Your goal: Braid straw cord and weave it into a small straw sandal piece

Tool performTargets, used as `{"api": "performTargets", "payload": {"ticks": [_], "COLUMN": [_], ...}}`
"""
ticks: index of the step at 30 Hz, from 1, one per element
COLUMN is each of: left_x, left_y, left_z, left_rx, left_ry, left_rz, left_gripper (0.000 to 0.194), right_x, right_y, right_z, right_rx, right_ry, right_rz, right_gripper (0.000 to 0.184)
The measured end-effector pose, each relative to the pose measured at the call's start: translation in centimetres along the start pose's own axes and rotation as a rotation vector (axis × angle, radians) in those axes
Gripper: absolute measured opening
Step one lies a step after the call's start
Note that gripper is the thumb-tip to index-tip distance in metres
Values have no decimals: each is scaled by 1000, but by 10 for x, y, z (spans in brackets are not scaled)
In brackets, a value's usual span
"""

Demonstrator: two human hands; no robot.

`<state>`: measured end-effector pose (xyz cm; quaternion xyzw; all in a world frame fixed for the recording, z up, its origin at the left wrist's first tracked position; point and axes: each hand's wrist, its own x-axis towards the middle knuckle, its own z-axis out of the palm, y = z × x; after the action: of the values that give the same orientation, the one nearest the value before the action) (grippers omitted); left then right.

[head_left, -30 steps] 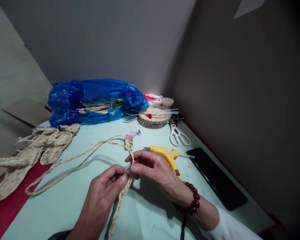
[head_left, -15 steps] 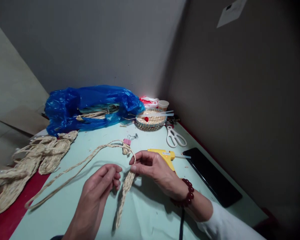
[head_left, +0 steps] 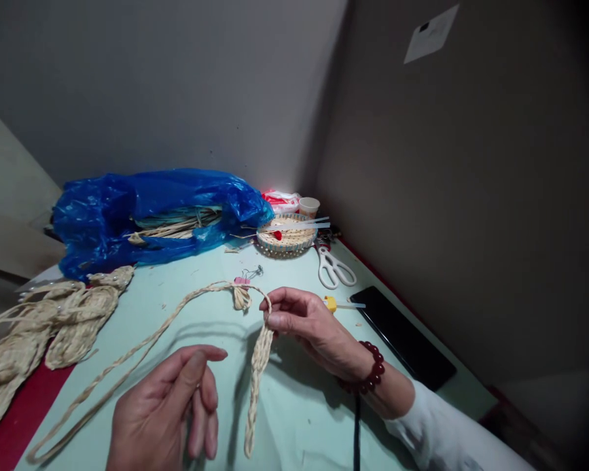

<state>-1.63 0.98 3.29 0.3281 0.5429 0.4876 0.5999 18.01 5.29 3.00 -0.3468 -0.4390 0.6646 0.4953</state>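
Between thumb and fingers, my right hand (head_left: 302,320) pinches a pale braided straw cord (head_left: 259,376) near its thicker woven part. That part hangs below my fingers and tapers to a tip. From the pinch, the thinner cord arches left and loops back across the table. My left hand (head_left: 171,402) is empty, its fingers loosely apart, to the left of the hanging end and not touching it. A pink binder clip (head_left: 242,280) with a small straw bundle (head_left: 241,297) lies behind the cord. My right hand mostly hides a yellow glue gun (head_left: 330,303).
Woven straw slippers (head_left: 83,320) lie at the left. Behind are a blue plastic bag (head_left: 98,222) of straw, a round basket (head_left: 287,245) with glue sticks, and a paper cup (head_left: 309,207). White-handled scissors (head_left: 334,269) and a black phone-like slab (head_left: 402,337) are at the right.
My left hand has moved down and left, away from the cord, and its fingers have opened. My right hand still pinches the cord. The view has shifted slightly.
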Motion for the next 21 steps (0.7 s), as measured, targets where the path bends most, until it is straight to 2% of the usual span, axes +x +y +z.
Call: {"api": "performTargets", "payload": {"ticks": [3,8,10,12,15,17,21], "left_x": [1,6,7,8,9,10,14], "left_y": [-3,-7,-4,0,3,2,-1], "left_z": [-1,-3,-2,0,0,0,4], "left_rx": [64,140,163,194,402,467,393], "left_ry": [-46,-51,-56,-56,-56,-47,-17], "left_rz": [-11,109,155,183,297,303,260], "left_gripper": [25,32,26,12,23,26,18], "right_x": [-1,0,2,4,5,3,-8], "right_y": [-1,1,2,3,5,5,2], "right_z": [0,-3,-5,-6,-6,-2,10], "right_rx": [-7,-5,-9,-23,-60,-96,-220], "right_ry": [-23,-48,-50,-48,-44,-40,-15], "right_rz": [-9,-38,-59,-80,-101,-111,-197], "right_gripper": [22,20,20,19,22,27,29]}}
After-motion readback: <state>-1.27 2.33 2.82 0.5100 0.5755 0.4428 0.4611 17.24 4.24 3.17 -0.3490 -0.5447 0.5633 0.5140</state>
